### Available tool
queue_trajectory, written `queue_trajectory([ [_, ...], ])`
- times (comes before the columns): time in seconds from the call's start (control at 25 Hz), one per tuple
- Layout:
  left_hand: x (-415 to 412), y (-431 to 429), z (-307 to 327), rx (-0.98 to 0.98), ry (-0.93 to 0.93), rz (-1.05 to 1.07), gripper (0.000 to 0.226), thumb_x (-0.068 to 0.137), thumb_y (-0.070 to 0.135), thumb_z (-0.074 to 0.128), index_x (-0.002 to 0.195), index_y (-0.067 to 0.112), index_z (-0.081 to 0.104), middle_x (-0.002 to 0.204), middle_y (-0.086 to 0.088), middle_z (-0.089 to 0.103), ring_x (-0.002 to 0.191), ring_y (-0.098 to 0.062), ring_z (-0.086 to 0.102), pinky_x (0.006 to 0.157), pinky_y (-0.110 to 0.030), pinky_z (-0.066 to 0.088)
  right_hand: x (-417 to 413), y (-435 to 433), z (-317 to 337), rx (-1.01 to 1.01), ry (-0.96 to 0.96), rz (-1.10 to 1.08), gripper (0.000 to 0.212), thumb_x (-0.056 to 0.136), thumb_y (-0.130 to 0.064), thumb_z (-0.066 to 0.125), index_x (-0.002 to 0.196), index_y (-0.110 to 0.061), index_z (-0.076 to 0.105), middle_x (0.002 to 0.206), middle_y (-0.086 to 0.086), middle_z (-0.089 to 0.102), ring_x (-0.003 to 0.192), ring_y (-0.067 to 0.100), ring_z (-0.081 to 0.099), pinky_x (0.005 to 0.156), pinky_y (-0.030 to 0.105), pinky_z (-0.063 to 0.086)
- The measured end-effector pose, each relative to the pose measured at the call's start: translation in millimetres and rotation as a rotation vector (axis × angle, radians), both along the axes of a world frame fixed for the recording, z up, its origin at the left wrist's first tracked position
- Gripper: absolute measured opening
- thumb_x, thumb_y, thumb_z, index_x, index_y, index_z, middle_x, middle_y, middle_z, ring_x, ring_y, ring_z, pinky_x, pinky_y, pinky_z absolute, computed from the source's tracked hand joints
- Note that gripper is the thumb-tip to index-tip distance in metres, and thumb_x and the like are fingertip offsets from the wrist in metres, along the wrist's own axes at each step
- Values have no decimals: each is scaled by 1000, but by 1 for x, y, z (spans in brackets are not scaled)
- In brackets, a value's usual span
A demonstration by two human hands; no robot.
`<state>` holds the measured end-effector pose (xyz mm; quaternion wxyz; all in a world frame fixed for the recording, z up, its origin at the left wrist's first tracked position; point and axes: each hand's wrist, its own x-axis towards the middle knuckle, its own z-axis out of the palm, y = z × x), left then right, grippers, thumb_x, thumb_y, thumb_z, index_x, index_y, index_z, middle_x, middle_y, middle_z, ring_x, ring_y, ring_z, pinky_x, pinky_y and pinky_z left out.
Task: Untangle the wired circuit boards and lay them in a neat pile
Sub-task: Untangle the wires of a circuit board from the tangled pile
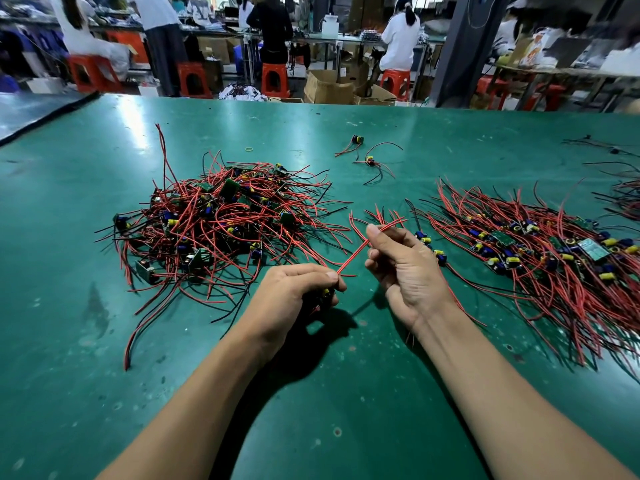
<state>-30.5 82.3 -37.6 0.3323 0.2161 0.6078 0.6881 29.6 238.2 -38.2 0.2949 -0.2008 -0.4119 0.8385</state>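
Note:
A tangled heap of circuit boards (221, 223) with red and black wires lies on the green table (86, 323) at the left. An ordered pile of boards (540, 251) with combed wires spreads at the right. My left hand (294, 299) grips a small board with a yellow part and pinches its red wires (353, 254) near their base. My right hand (401, 265) pinches the same red wires higher up between thumb and fingers; their free ends fan out above it. Both hands hover between the two piles.
Two stray wired boards (370, 161) and a small rubber band (248, 149) lie farther back. More wires (623, 195) sit at the right edge. Beyond the table are cardboard boxes, red stools and several people at benches.

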Motion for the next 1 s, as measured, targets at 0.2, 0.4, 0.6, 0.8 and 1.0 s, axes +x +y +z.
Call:
queue_trajectory([
  [0.2,0,0,0,6,-6,10,23,85,7,64,66,11,75,64,-1,67,57,-10,60,55,-15,47,-2,3,-4,136,-12,-128,26,78,-1,78,62,-18,66,63,-1,64,48,7,55,48,19,49],
  [0.4,1,0,1,16,-20,19,23,85,5,62,66,9,75,65,-2,68,56,-9,60,55,-16,46,-2,4,-5,312,-24,-281,23,79,-3,80,72,-13,61,60,-6,62,49,10,54,48,21,49],
  [0.6,2,1,1,20,-31,37,23,86,4,61,66,8,72,65,-2,67,55,-9,58,54,-17,43,1,8,-6,445,-49,-346,25,81,-9,81,69,-15,60,58,-6,60,46,11,51,48,26,46],
  [0.8,1,2,2,25,-38,68,19,87,3,60,70,4,69,62,0,65,56,-9,58,54,-18,43,2,15,-6,430,-69,-300,24,90,-18,73,70,-17,60,53,-2,53,45,12,49,50,30,46],
  [1.0,2,1,0,34,-26,142,21,87,4,62,69,7,72,65,-1,67,57,-8,60,55,-16,46,0,14,-3,178,-75,-178,24,96,-21,65,73,-14,61,62,0,53,44,7,49,42,20,45],
])
